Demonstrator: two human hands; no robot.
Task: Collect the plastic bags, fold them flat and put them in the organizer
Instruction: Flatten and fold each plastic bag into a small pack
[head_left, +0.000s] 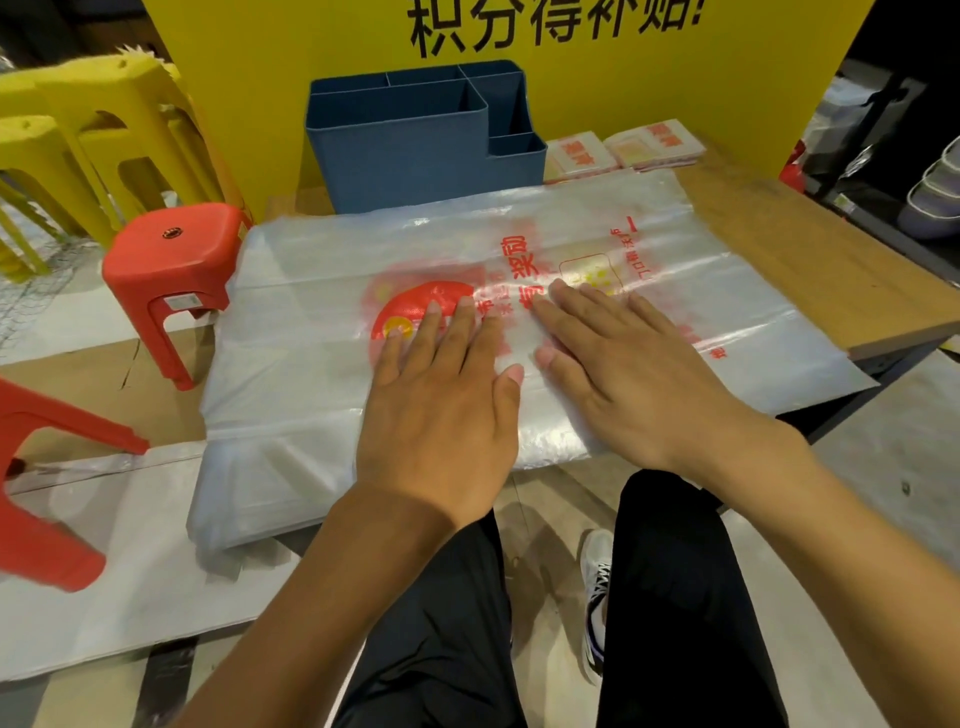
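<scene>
The plastic bag lies spread across the wooden surface, translucent with red print, its near-left part drooping over the edge toward the floor. I have both hands flat on its middle: left hand and right hand, fingers straight and lying close together, pressing down and gripping nothing. I judge the film to be very light, limp and slippery; it should crease easily but trap air and slide on the wood, so I would smooth outward, then pinch a corner or long edge to fold, not the middle. Just behind it stands the blue organizer, its compartments looking empty from here. Beside that rest two folded bags. Red stool and yellow stools stand to the left.
</scene>
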